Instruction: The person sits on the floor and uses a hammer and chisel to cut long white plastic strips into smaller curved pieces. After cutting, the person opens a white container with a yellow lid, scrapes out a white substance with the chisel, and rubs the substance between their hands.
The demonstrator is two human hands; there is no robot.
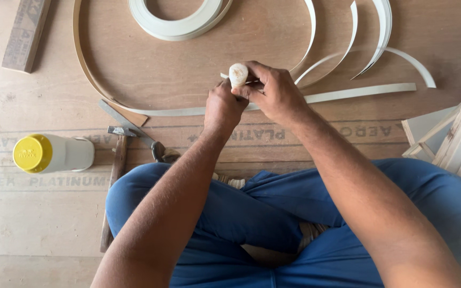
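We sit cross-legged on a plywood sheet (54, 224), and both hands meet just in front of the knees; the right hand (276, 93) is closed around a small white, rounded-top object (238, 73), perhaps a little bottle or cap, and the left hand (223, 106) is pinched narrow against it from below, touching a thin pale edge-banding strip (358, 93) that runs off to the right; to work well here we would keep the strip flat and taut and the white piece steady; what the left fingertips grip is hidden behind the right hand, and the white object's lower half is covered; a hammer (117, 160), a yellow-capped bottle (54, 153) and a coil of banding (177, 21), cut off at the top, lie nearby.
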